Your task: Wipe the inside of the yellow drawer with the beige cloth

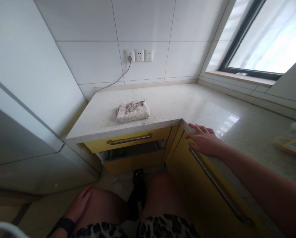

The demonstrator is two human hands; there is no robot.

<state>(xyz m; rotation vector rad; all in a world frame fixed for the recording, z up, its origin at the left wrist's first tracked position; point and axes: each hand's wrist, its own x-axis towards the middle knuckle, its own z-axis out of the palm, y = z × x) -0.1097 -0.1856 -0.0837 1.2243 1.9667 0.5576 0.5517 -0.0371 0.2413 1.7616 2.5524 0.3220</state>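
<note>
My right hand (203,139) rests on the edge of the pale counter (172,102) near its inner corner, fingers apart and holding nothing. Down at the lower left, my left hand (80,202) lies flat on my thigh, with a dark band on the wrist. A folded light towel (133,111) with a dark pattern sits on the counter, away from both hands. Below it are a yellow drawer (130,140) with a metal handle and a lower drawer (135,161) that stands partly pulled out.
A yellow cabinet door (202,185) with a long handle is below my right arm. At the right lies a clear package (295,140). Wall sockets (139,55) hold one plug with a grey cord. A tall pale cabinet (34,82) stands left.
</note>
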